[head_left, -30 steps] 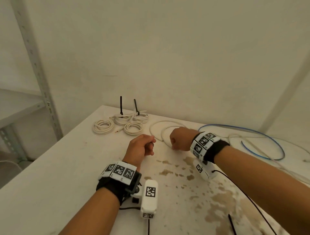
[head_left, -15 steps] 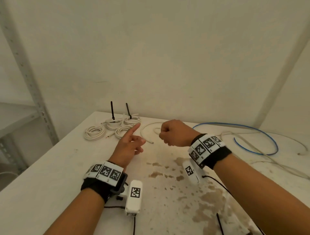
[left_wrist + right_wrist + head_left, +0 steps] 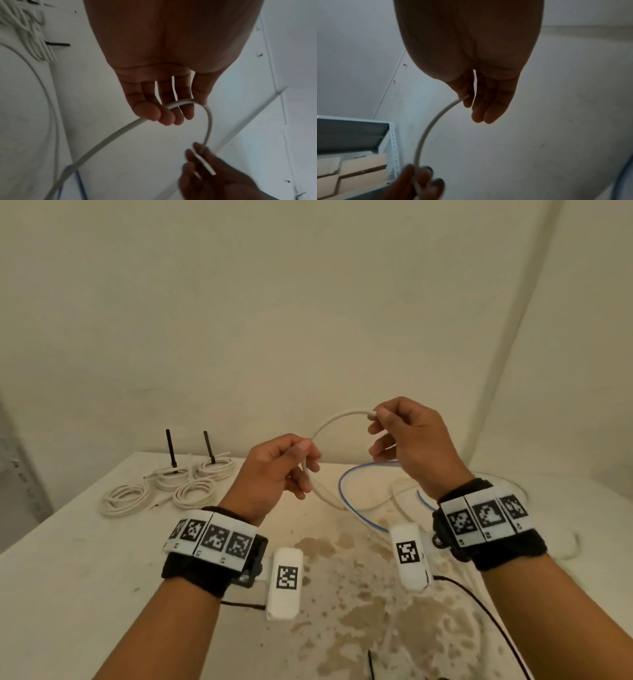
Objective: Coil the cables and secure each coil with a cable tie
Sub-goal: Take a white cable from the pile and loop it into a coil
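A white cable (image 3: 337,419) arcs in the air between my two hands above the table (image 3: 68,559). My right hand (image 3: 404,436) pinches the cable's free end between thumb and forefinger, as the right wrist view shows at the cable (image 3: 426,129). My left hand (image 3: 291,463) grips the same cable (image 3: 208,121) lower down with curled fingers. From there the cable runs down to the table beside a loose blue cable (image 3: 349,505). Several coiled white cables (image 3: 125,499) lie at the back left, two of them bound with black cable ties (image 3: 170,453).
Another loose white cable (image 3: 400,491) lies on the table behind my right wrist. A black cable tie (image 3: 371,666) lies near the front edge. Brown stains (image 3: 346,594) mark the table's middle. A metal shelf (image 3: 351,135) with cardboard boxes stands at the left.
Both hands rose from the table with the white cable. The right hand lifted its end higher, the left hand closed round the cable, and a loop formed between them.
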